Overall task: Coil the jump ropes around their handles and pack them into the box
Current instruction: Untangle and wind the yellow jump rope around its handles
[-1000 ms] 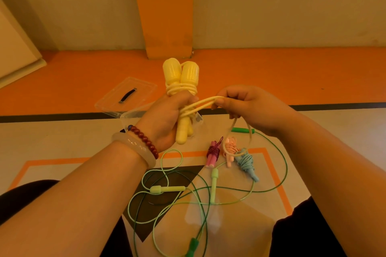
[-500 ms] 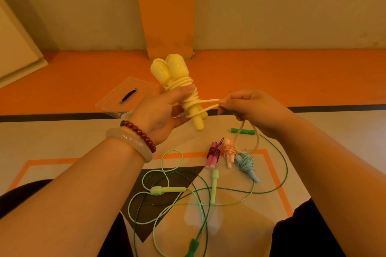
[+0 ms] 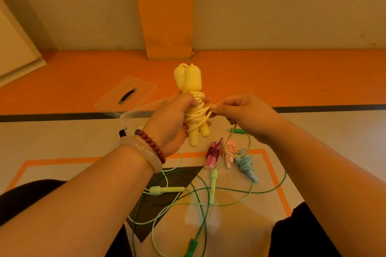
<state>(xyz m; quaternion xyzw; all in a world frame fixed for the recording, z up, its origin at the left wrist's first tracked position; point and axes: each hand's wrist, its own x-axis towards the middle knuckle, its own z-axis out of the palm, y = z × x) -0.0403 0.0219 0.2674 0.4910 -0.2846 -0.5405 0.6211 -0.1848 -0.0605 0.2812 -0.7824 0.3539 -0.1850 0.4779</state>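
Note:
My left hand [image 3: 169, 123] grips the pair of yellow handles [image 3: 191, 85] upright in front of me, with yellow rope [image 3: 197, 113] wound several times round their middle. My right hand [image 3: 242, 115] pinches the free yellow rope end right beside the coil; a short loop hangs below that hand. On the floor lie three coiled ropes: a magenta one [image 3: 213, 153], a pink one [image 3: 229, 150] and a blue one [image 3: 246, 164]. The clear box [image 3: 133, 115] stands behind my left hand, mostly hidden.
The clear lid [image 3: 127, 95] with a black handle lies on the orange floor at the back left. Loose light green [image 3: 213, 183] and dark green [image 3: 192, 246] ropes sprawl tangled between my knees. A dark green handle [image 3: 238, 131] lies under my right hand. An orange pillar [image 3: 165, 12] rises behind.
The yellow handles tilted and returned upright while more rope went round them. My right hand moved in closer to the coil, and the free rope grew shorter.

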